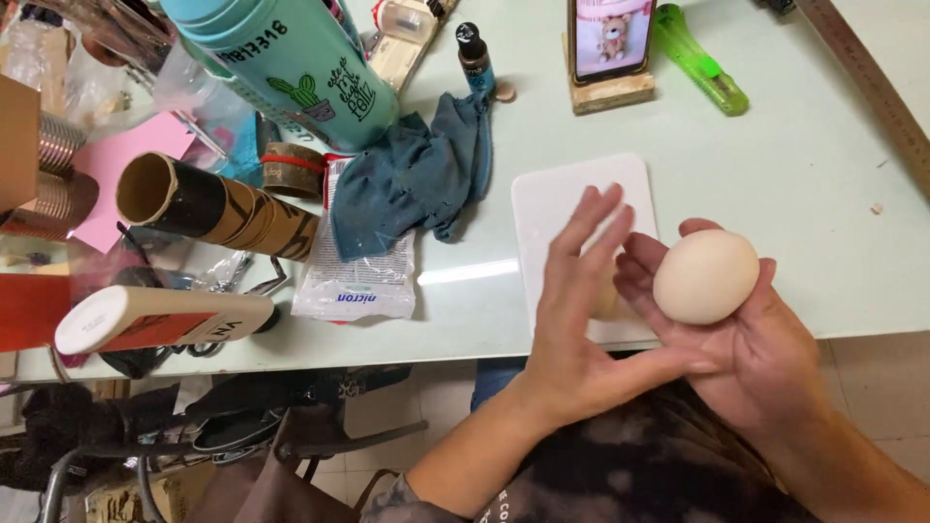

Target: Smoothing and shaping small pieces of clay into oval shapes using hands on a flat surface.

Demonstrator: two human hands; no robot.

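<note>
The right hand (746,349) is cradling a smooth, pale clay ball (705,276) in its cupped palm just over the table edge, while the left hand (573,310) is hovering flat and empty beside it. It's looking soft and dentable, so a broad palm cradle is suiting it best. Among the clutter, a teal bottle (300,68) is lying capped, contents hidden, and a cardboard tube (208,208) is showing an empty mouth.

Right hand (751,353) cups pale clay ball (705,276); left hand (572,320) open beside it, above white board (572,199).

The bottom of the clay ball (705,276) is hidden in the right hand (746,349), and the left hand (572,320) beside it looks blurry.
</note>
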